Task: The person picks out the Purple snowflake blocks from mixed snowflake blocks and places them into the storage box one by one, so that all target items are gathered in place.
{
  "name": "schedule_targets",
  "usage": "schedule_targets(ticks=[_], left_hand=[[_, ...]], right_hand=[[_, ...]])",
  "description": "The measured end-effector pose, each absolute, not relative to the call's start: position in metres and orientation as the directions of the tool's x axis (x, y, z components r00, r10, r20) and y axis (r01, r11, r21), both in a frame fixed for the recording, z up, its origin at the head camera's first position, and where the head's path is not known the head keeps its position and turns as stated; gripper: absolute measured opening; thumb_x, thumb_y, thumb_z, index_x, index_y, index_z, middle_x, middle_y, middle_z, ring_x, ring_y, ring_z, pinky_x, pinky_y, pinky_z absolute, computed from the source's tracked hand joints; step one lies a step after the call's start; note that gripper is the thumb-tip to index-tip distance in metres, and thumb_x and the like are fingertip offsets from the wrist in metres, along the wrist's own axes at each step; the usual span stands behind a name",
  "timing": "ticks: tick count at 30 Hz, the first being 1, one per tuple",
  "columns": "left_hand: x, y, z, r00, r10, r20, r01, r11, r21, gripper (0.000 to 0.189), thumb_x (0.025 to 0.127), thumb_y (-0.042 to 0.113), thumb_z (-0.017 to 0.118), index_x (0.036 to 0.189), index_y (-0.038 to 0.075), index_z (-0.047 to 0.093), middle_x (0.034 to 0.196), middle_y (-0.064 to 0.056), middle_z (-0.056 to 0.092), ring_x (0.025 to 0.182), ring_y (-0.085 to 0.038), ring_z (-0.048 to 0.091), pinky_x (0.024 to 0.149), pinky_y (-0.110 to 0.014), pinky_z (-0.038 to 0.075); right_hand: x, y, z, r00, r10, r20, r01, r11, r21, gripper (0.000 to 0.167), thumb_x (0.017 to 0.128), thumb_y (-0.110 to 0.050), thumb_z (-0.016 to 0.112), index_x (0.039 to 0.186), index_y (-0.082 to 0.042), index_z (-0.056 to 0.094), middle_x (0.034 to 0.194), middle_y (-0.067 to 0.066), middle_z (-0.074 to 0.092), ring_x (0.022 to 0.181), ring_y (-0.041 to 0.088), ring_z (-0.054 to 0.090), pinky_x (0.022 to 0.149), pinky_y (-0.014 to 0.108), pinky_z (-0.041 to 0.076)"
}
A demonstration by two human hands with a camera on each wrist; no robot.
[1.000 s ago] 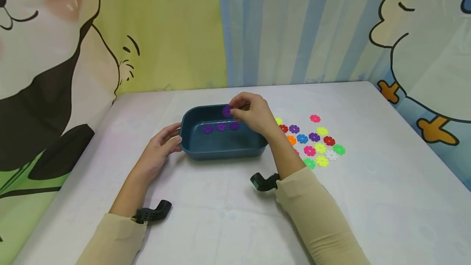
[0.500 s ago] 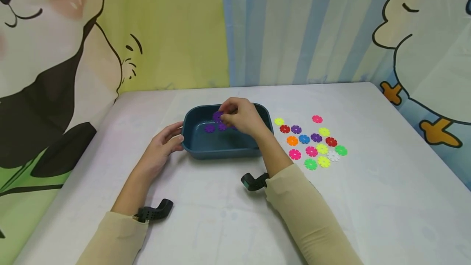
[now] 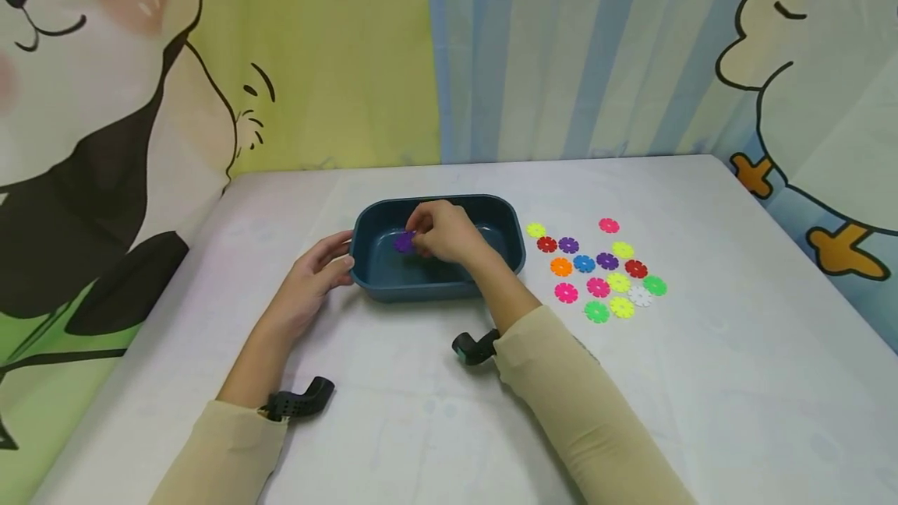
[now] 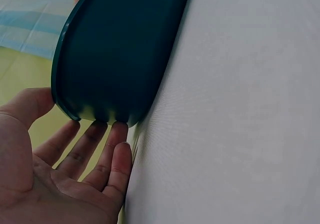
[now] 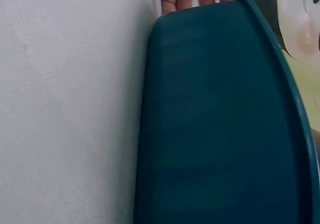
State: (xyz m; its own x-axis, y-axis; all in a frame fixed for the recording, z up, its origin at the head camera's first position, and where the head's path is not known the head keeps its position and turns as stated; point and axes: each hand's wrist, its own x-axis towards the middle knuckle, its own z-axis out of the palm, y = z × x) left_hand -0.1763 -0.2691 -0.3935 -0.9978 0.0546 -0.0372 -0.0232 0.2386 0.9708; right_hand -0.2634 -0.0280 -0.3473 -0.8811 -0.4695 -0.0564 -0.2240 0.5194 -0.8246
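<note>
- Your left hand [image 3: 312, 271] is at the left end of the dark teal, rounded-rectangular plastic bin [image 3: 421, 293], fingers spread and fingertips touching its end wall (the left wrist view shows the gaps between them).
- Your right hand [image 3: 445, 232] is over the bin's interior, fingers bent; whether they pinch anything, I cannot tell.
- The purple round notched disc [image 3: 403, 243] is in the bin's left half, right by your right fingertips.
- The bin sits on the white-covered table [image 3: 393, 411], one long side toward you.
- Right of the bin, more notched discs lie flat on the table, among them the orange disc [image 3: 561, 266], the blue disc [image 3: 584, 263] and, farther right, the white disc [image 3: 640, 296].
- Beyond the far edge hangs the yellow and blue-striped printed backdrop [image 3: 337, 61].
</note>
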Motion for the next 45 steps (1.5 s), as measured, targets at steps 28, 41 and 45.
schedule_targets(ticks=[28,41,45], left_hand=[[-0.177,-0.268,-0.396,-0.998,0.050,-0.034,-0.022,0.232,0.972,0.056,0.107,0.027,0.057,0.159,0.013,0.040,0.156,-0.014,0.048,0.117,-0.011,0.061,0.094,-0.024,0.056],[-0.178,-0.267,-0.395,-0.998,0.042,-0.037,-0.026,0.240,0.970,0.056,0.107,0.027,0.057,0.159,0.013,0.040,0.156,-0.014,0.048,0.116,-0.012,0.061,0.093,-0.023,0.056],[-0.178,-0.267,-0.395,-0.999,0.041,-0.035,-0.024,0.240,0.971,0.056,0.107,0.027,0.057,0.159,0.013,0.040,0.156,-0.014,0.048,0.114,-0.011,0.062,0.093,-0.023,0.056]], right_hand=[[-0.262,-0.047,-0.355,-0.862,-0.472,-0.185,-0.222,0.680,-0.699,0.015,0.091,0.002,0.070,0.104,-0.006,0.072,0.099,0.015,0.072,0.069,0.014,0.067,0.060,0.021,0.053],[-0.260,-0.045,-0.356,-0.858,-0.491,-0.153,-0.262,0.672,-0.693,0.017,0.091,0.002,0.070,0.106,-0.006,0.073,0.099,0.014,0.073,0.066,0.012,0.064,0.061,0.020,0.051],[-0.259,-0.043,-0.354,-0.855,-0.499,-0.142,-0.277,0.671,-0.688,0.019,0.092,0.002,0.067,0.108,-0.006,0.073,0.093,0.012,0.073,0.065,0.012,0.065,0.061,0.021,0.050]])
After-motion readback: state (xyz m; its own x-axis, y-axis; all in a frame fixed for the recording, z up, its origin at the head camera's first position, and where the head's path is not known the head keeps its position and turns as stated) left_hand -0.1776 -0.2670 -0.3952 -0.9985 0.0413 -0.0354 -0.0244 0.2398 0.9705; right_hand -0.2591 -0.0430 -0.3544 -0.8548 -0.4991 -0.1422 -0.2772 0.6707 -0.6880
